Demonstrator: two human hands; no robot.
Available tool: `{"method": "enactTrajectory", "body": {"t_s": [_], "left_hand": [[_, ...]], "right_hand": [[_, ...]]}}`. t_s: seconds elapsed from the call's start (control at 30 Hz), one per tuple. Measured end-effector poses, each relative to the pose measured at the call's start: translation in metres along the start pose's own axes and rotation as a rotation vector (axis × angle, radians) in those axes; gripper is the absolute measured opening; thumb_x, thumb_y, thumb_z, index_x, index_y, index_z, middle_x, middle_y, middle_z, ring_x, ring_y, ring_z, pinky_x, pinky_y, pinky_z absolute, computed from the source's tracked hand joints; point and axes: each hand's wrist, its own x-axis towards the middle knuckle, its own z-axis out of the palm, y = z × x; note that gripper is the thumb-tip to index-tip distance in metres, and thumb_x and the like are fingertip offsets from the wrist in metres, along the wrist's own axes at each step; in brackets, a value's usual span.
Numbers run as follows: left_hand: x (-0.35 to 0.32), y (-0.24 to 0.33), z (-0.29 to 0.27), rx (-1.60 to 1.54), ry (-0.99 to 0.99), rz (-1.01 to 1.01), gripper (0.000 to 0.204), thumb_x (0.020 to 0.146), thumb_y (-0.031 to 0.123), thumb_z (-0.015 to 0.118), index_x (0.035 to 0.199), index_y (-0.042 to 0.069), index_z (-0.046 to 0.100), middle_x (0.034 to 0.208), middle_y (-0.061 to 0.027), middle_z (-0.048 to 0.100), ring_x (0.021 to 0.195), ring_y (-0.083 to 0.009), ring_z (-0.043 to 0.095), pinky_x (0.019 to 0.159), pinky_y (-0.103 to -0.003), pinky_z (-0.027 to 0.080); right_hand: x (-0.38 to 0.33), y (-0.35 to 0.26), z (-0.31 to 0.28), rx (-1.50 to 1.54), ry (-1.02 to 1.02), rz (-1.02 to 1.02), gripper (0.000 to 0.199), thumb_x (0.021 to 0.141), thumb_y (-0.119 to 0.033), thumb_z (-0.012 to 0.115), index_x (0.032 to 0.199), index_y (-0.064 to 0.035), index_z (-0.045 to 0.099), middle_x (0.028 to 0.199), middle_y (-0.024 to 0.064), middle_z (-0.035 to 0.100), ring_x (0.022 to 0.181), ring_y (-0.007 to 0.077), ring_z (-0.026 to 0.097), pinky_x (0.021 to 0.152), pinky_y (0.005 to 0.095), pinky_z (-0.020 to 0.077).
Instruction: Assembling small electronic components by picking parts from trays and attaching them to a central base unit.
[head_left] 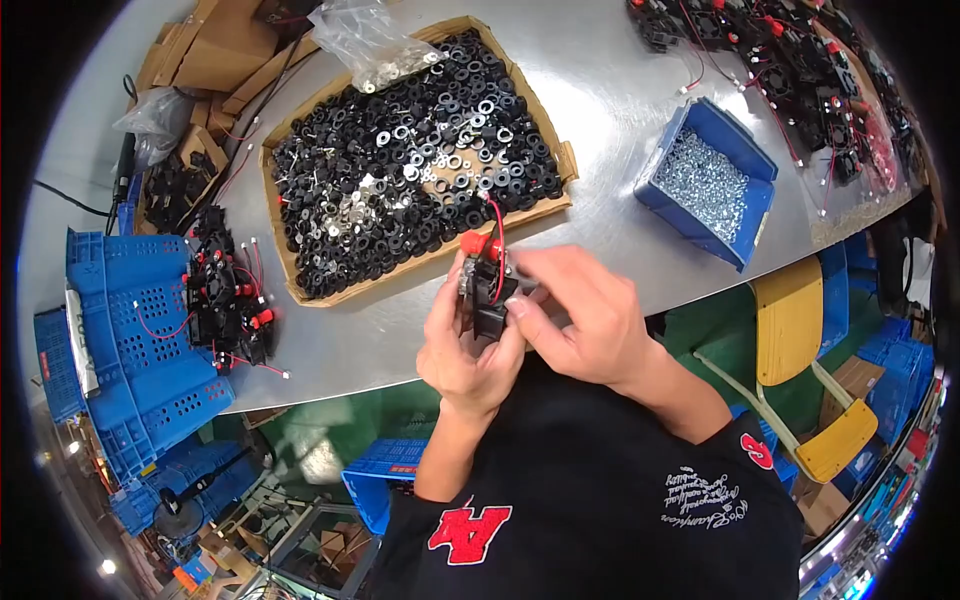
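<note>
gadget (490,318), small and black, is resting in the left hand (465,365), just above the near edge of the metal desk (330,350). the left hand's grip is clamping on it, with thumb and fingers pressing from opposite sides. the right hand (590,320) is working at the gadget's right side: its thumb is touching or almost touching the black body, and its bent forefinger is hovering close by. whether the right grip is pinching anything, i cannot tell. a red knob (480,243) is topping the gadget, and a red wire (499,220) is curving up from it toward the cardboard tray (569,165).

that tray is lying behind the hands, holding many black rings (430,130) mixed with pale and shiny bits. a clear bag (360,45) is lying over its far edge. to the right, a blue bin (738,143) is carrying small silvery metal pieces (700,185). more black gadgets with wires (800,90) are heaping up at the far right corner. on the left, a cluster of black and red parts (225,300) is lying against a blue crate (140,350). a yellow chair (790,325) is standing on the green floor (740,345), right of the person.
</note>
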Motion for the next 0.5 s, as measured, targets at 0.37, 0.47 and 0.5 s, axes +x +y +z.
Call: {"method": "enactTrajectory", "body": {"t_s": [0.37,0.47,0.5], "left_hand": [[0.02,0.014,-0.028,-0.972,-0.17,-0.855,0.052,0.087,0.011,0.064,0.13,-0.007,0.042,0.109,-0.018,0.065,0.086,-0.0171,0.067,0.065,-0.024,0.054],[0.016,0.0,-0.038,-1.237,-0.282,-0.961,0.058,0.091,0.026,0.056,0.136,-0.006,0.04,0.119,-0.0243,0.06,0.082,-0.0223,0.069,0.05,-0.024,0.052],[0.011,-0.003,-0.038,-1.491,-0.198,-1.097,0.058,0.092,0.027,0.054,0.138,-0.005,0.038,0.124,-0.0264,0.057,0.081,-0.0232,0.068,0.049,-0.024,0.051]], "right_hand": [[-0.013,0.012,-0.008,-0.034,0.009,-0.14,0.019,0.081,-0.007,0.069,0.097,0.0025,0.065,0.079,0.0123,0.064,0.063,0.021,0.064,0.056,0.0296,0.0501],[-0.02,0.025,-0.01,-0.144,0.069,-0.137,0.017,0.081,-0.005,0.068,0.096,0.0014,0.066,0.078,0.0115,0.064,0.06,0.0195,0.061,0.054,0.0289,0.0486],[-0.021,0.025,-0.009,-0.12,0.106,-0.077,0.014,0.08,-0.004,0.067,0.094,0.0004,0.066,0.076,0.0108,0.063,0.058,0.0191,0.059,0.052,0.0287,0.047]]}}
